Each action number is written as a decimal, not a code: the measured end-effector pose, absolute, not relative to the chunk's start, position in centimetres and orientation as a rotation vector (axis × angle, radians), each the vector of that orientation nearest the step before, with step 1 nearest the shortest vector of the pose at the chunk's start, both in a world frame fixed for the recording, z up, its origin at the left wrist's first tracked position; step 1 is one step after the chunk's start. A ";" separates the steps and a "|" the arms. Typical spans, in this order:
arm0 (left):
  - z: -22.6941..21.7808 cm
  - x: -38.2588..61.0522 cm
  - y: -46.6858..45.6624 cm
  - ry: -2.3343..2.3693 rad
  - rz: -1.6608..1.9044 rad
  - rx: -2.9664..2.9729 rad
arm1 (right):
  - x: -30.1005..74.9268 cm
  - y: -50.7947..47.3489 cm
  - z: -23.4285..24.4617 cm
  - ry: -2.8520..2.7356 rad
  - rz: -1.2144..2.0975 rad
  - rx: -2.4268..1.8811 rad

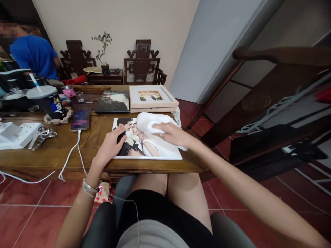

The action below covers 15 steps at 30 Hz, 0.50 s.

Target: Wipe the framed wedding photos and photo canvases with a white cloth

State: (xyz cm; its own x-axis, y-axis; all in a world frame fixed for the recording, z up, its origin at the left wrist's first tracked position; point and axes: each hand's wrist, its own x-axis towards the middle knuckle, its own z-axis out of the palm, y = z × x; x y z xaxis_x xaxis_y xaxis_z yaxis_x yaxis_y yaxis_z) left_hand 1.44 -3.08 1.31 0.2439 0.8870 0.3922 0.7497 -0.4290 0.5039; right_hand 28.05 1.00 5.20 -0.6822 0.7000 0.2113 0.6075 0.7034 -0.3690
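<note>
Wiping looks underway, remainder unclear: I have cloth (146, 121) in my right fingers (162, 128), photo (134, 142) beneath, left fingers (117, 132) loosely spread at its edge.

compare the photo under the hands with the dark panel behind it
The near photo has a white front edge; the dark panel has a black one. The near photo shows two faces close up; the dark panel shows a white shape on grey. The left hand and white cloth touch the near photo, not the dark panel. Both lie flat.
</note>
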 end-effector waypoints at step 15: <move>1.6 1.6 -3.0 1.571 0.944 2.301 | 20.3 4.6 5.8 -2.427 0.785 -0.957</move>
